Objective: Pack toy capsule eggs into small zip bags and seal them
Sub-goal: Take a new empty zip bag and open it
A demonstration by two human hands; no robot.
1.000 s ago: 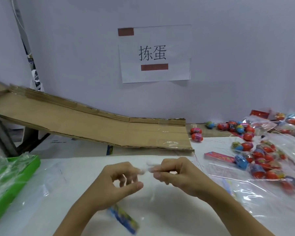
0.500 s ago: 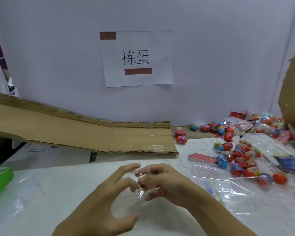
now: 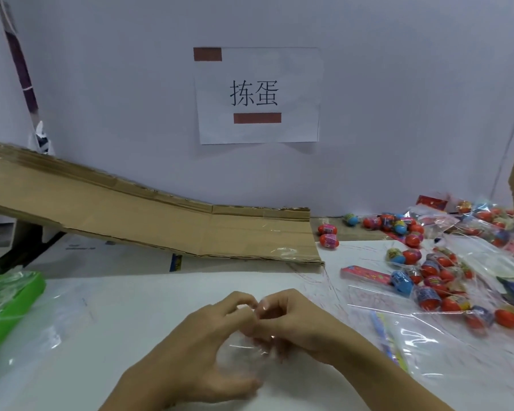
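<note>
Both my hands meet low in the middle of the view over the white table (image 3: 137,315). My left hand (image 3: 202,351) and my right hand (image 3: 297,327) pinch the top edge of a small clear zip bag (image 3: 244,351) between fingertips, and the bag hangs between my palms. What is inside the bag I cannot tell. Several red and blue capsule eggs (image 3: 428,277) lie in a heap at the right, some in clear bags. Two red eggs (image 3: 328,235) sit by the end of the cardboard ramp.
A cardboard ramp (image 3: 149,226) slopes down from the left to the table's middle. A green tray (image 3: 15,298) with clear plastic sits at the left edge. Flat clear bags (image 3: 445,351) and a pink strip (image 3: 365,275) lie to the right. A paper sign (image 3: 257,94) hangs on the wall.
My left hand's fingers have closed in to meet my right hand on the bag's top edge. The view has swung slightly left.
</note>
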